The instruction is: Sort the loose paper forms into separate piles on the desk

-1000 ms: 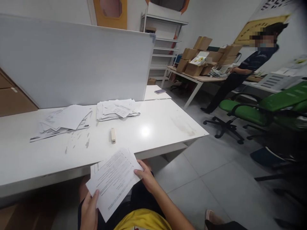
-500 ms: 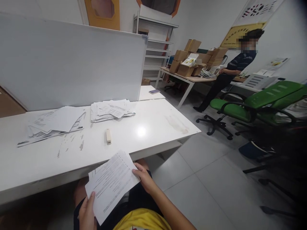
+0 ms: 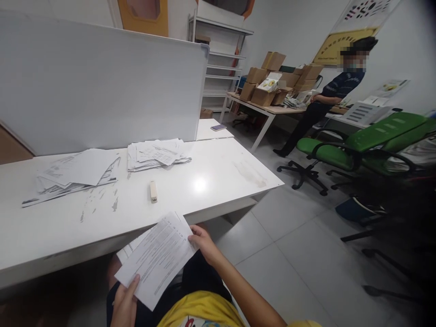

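Several printed sheets of paper (image 3: pixel 157 259) are held over my lap, slightly fanned, with a lower sheet showing past the left edge of the top one. My left hand (image 3: pixel 125 302) pinches their lower left edge, thumb on top. At the right edge, my right hand (image 3: pixel 201 240) grips them with thumb above and fingers beneath. A small cream stapler (image 3: pixel 153 191) lies on the white table (image 3: pixel 211 177) beyond the sheets, touched by neither hand.
A loose paper pile (image 3: pixel 76 170) and a neater paper stack (image 3: pixel 158 153) lie before a whiteboard (image 3: pixel 102 86). A phone (image 3: pixel 218 128) rests behind. To the right are a green chair (image 3: pixel 350 150), cardboard boxes (image 3: pixel 262 96) and a standing person (image 3: pixel 340 88).
The top sheet has shifted against the one below, so more of the lower sheet shows at the left. Both hands keep their hold. The view has tilted slightly.
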Demonstrator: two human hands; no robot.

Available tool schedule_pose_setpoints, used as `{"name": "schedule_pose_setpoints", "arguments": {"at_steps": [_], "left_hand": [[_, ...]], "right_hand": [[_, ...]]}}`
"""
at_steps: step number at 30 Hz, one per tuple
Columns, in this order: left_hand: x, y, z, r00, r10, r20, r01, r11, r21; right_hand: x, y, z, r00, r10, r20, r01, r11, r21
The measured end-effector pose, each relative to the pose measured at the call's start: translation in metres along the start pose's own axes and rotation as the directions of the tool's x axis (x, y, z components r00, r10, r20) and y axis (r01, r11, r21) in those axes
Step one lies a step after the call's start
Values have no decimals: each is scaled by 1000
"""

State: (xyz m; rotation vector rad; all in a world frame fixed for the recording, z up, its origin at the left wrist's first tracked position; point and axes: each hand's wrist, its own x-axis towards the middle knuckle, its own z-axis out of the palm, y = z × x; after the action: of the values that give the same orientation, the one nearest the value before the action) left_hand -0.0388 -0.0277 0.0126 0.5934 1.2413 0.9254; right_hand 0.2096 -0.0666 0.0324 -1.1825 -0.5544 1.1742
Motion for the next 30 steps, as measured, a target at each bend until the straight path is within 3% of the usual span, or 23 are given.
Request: {"name": "schedule_pose_setpoints", "arguments": {"at_steps": [3, 17, 30], "left_hand": [[-2, -2, 6, 999, 19, 28, -19, 1000, -10], [2, -5, 8, 992, -81, -96, 82, 997, 5], [2, -6, 13, 990, -110, -92, 111, 994, -1]], "right_hand": [[-2, -2, -3, 1000, 4, -12, -4, 1000, 0], [-5, 8, -10, 999, 32, 6, -32, 999, -2], [-2, 19, -12, 998, 64, 13, -64, 998, 4]]}}
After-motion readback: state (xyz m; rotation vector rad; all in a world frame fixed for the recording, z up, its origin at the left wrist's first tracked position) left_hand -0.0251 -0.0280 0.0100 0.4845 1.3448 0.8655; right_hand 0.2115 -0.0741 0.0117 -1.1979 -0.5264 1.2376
